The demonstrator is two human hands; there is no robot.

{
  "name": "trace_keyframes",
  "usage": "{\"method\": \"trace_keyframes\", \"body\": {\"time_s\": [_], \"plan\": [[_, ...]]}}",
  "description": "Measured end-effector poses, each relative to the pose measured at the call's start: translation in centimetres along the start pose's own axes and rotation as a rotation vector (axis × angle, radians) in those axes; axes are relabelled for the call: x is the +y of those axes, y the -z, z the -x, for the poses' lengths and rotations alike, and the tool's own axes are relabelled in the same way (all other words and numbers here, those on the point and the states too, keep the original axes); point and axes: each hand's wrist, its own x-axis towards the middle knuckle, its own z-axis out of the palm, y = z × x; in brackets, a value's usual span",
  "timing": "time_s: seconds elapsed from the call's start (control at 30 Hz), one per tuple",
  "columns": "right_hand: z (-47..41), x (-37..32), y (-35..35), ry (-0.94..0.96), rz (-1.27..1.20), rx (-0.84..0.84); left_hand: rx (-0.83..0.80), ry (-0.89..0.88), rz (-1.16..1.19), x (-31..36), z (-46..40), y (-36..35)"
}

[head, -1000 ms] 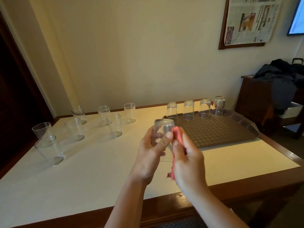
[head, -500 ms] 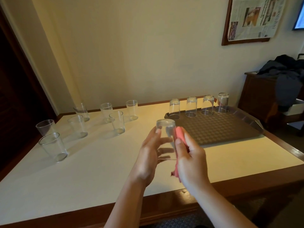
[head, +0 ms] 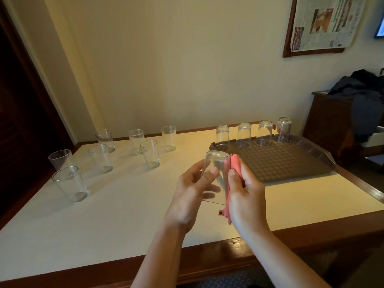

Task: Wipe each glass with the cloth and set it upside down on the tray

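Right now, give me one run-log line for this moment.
step: wiping | left hand: holds inverted glass | right hand: presses pink cloth to it | tray: four glasses upside down

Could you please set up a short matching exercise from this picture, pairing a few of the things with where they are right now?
Things:
1. pink cloth
2. held glass
3. four upside-down glasses
4. upright glasses

Places:
A. along the far edge of the tray
B. in the left hand, base up
C. on the table, left of the tray
D. in the right hand, against the held glass

Pairs: 1-D, 2-B, 3-A, 4-C
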Motion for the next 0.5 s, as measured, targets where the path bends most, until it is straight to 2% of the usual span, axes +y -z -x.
{"method": "trace_keyframes", "body": {"time_s": [0.1, 0.17, 0.27, 0.33, 0.43, 0.5], "plan": [[2.4, 0.3, -0.8, 0.065, 0.042, -0.052, 0.149, -0.022, 0.015, -0.5, -0.3, -0.1], [2.1, 0.6, -0.6, 0.037, 0.035, -0.062, 0.089, 0.062, 0.056, -0.7, -0.2, 0.1], [-0.1, 0.3, 0.3, -0.036, 0.031, -0.02, -0.096, 0.171, 0.037, -0.3, 0.2, 0.5], [0.0, 0.2, 0.1, -0.05, 0.003, -0.01, -0.092, 0.108, 0.026, -0.3, 0.1, 0.7], [2.4, 0.2, -0.8, -0.032, -0.017, -0.042, 0.07, 0.0, -0.03, -0.3, -0.2, 0.5], [2.6, 0.5, -1.2, -0.019, -0.009, -0.047, 0.084, -0.017, -0.069, -0.7, -0.3, 0.4]]}}
